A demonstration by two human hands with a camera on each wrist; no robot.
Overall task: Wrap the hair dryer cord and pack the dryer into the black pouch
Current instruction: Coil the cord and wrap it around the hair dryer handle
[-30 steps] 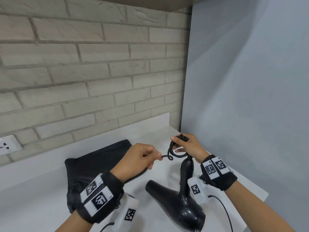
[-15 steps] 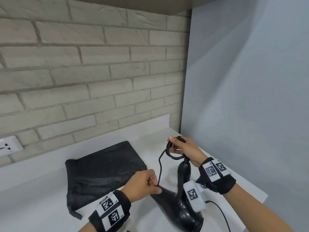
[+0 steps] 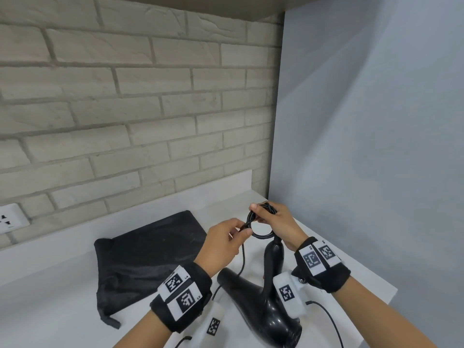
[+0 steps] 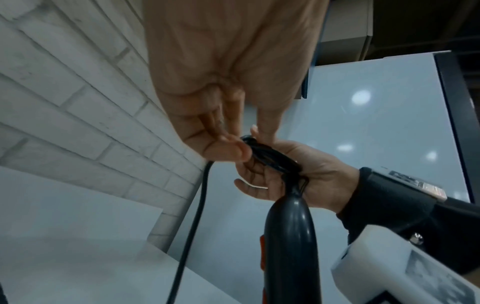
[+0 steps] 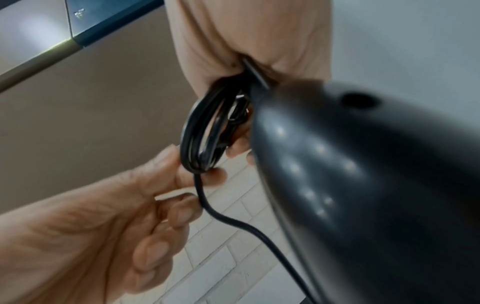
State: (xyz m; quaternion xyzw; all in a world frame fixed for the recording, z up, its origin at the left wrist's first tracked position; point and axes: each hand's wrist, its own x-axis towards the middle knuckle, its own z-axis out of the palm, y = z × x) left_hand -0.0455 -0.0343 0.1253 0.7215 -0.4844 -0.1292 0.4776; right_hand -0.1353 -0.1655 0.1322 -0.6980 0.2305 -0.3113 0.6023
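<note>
A glossy black hair dryer (image 3: 261, 305) hangs nozzle-down over the white counter, handle pointing up. My right hand (image 3: 273, 222) grips a coil of black cord (image 3: 259, 232) at the handle's top end, several loops held between thumb and fingers. My left hand (image 3: 226, 238) pinches the loose cord just left of the coil; the free cord (image 4: 194, 226) drops below it. The coil (image 5: 200, 131) shows close in the right wrist view beside the dryer body (image 5: 363, 185). The black pouch (image 3: 148, 257) lies flat on the counter to the left.
A white counter (image 3: 50, 310) meets a brick wall (image 3: 125, 109) behind and a grey panel (image 3: 364, 146) on the right. A white wall socket (image 3: 11, 218) sits at the far left. The counter's right corner edge (image 3: 391, 293) is near my right forearm.
My left hand slid down the cord toward the dryer body, then rose back up to the coil, bringing another length of cord against the loops in my right hand.
</note>
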